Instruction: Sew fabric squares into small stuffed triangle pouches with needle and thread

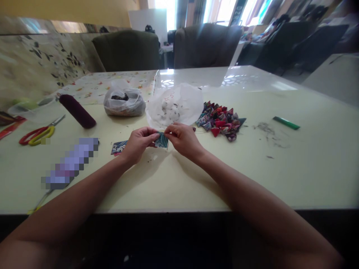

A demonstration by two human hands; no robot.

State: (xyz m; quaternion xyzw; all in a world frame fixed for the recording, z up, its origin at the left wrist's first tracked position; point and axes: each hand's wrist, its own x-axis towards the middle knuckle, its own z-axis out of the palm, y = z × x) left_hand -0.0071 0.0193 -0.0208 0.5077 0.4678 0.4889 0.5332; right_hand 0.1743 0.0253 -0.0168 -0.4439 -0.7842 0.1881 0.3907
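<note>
Near the middle of the table, my left hand (138,145) pinches the left side of a small teal patterned fabric piece (162,141). The fingers of my right hand (183,139) are closed on its upper right edge. Partly behind my left hand lies a blue and white patterned fabric stack (118,147). A pile of small folded fabric pieces (221,121), red, blue and multicoloured, sits to the right of my right hand. Just beyond my hands is a white plastic bag (175,106) with white stuffing and dark bits on it.
Red and yellow scissors (39,135), a dark purple cylinder (77,111) and a tied plastic bag (125,102) are at left. A blurred-out object (72,163) lies nearer. A green object (286,123) and loose threads (267,131) are at right. Chairs stand behind the table (308,168).
</note>
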